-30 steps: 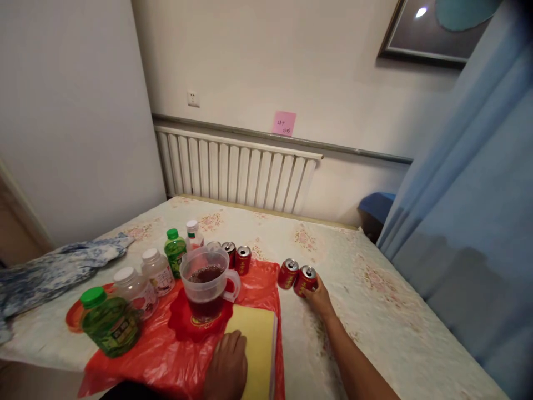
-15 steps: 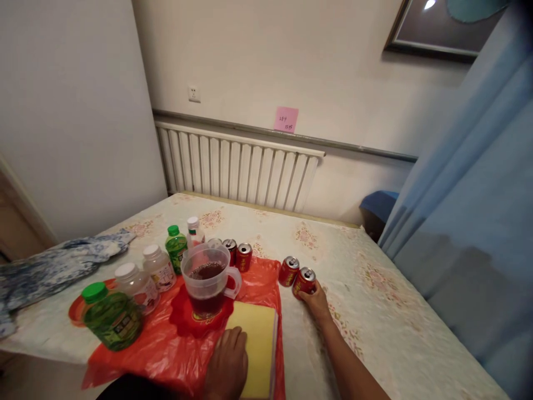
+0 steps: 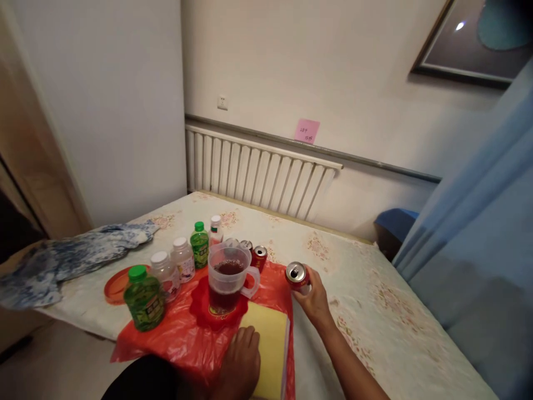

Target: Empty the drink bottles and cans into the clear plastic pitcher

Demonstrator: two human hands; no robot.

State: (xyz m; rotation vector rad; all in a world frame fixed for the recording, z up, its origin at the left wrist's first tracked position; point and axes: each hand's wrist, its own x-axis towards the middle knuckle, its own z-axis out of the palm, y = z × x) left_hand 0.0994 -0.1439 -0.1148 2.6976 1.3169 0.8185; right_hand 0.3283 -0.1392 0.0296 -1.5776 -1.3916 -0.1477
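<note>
Can shifted left, right hand wrapped round side; probably light, slick, dentable: hold mid-body. Left hand flat on book.

Jug on plate, notebook in front to R, bottles L, cans behind, poss. on sheet.

Two hands in view, and the cans number at least three, some half hidden! One jug, two green-capped bottles, three white-capped containers! One yellow book, one pink note, one socket, one radiator, one framed picture!
</note>
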